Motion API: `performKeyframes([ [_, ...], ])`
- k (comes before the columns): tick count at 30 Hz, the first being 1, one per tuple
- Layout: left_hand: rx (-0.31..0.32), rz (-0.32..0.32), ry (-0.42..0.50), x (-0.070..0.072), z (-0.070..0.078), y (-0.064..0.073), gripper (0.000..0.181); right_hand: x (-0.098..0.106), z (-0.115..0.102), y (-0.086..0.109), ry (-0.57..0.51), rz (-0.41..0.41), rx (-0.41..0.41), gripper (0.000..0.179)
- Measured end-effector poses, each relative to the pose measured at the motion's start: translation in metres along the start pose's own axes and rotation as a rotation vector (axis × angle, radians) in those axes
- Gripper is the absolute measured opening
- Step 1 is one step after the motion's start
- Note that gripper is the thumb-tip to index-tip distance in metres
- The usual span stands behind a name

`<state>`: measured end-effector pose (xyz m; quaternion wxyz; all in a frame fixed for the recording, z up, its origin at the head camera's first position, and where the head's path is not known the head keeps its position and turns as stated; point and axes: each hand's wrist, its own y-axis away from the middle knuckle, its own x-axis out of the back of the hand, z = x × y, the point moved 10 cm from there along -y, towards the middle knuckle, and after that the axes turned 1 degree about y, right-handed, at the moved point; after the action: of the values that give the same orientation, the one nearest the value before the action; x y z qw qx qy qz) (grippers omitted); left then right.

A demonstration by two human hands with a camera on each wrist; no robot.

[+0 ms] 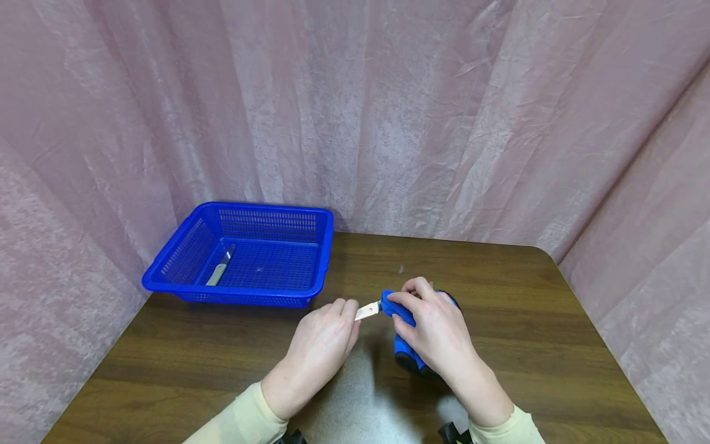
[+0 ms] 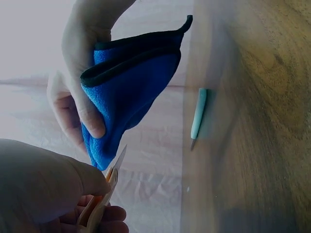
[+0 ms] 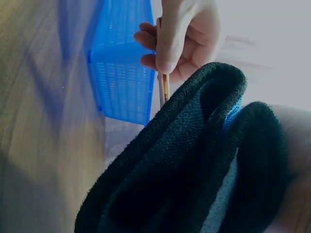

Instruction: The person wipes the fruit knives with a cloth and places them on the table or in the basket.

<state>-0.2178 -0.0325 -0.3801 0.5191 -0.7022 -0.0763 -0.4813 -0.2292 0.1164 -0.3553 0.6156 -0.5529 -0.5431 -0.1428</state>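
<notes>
My left hand [image 1: 324, 339] grips the pale, slotted handle of a folding knife [image 1: 367, 311], its blade pointing right. In the left wrist view the knife's blade [image 2: 119, 159] lies against or just beside the lower tip of a blue cloth [image 2: 131, 92] with dark edging. My right hand [image 1: 435, 324] pinches this folded cloth between thumb and fingers near the blade. Much of the blade is hidden by the cloth in the head view. The cloth's dark border [image 3: 165, 126] fills the right wrist view's foreground, covering most of the right hand.
A blue plastic basket [image 1: 238, 296] stands at the back left, with a pale-handled knife [image 1: 220, 268] inside. On the wooden table [image 1: 527, 345] lies a mint-green-handled tool [image 2: 198, 116] with a narrow tip, mostly hidden in the head view. Pink curtains [image 1: 366, 123] surround the table.
</notes>
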Motion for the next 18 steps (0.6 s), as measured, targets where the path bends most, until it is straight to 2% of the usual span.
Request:
performKeyframes([
  [8,-0.01,0.013,0.008,0.0012,0.001,0.0006,0.032,-0.0022,-0.0032,-0.0001,-0.005,0.002,0.022,0.03],
  [18,-0.008,-0.006,0.023,-0.0007,0.0015,0.0003,0.031,-0.0029,0.0017,-0.0001,0.003,-0.016,0.009,0.031],
])
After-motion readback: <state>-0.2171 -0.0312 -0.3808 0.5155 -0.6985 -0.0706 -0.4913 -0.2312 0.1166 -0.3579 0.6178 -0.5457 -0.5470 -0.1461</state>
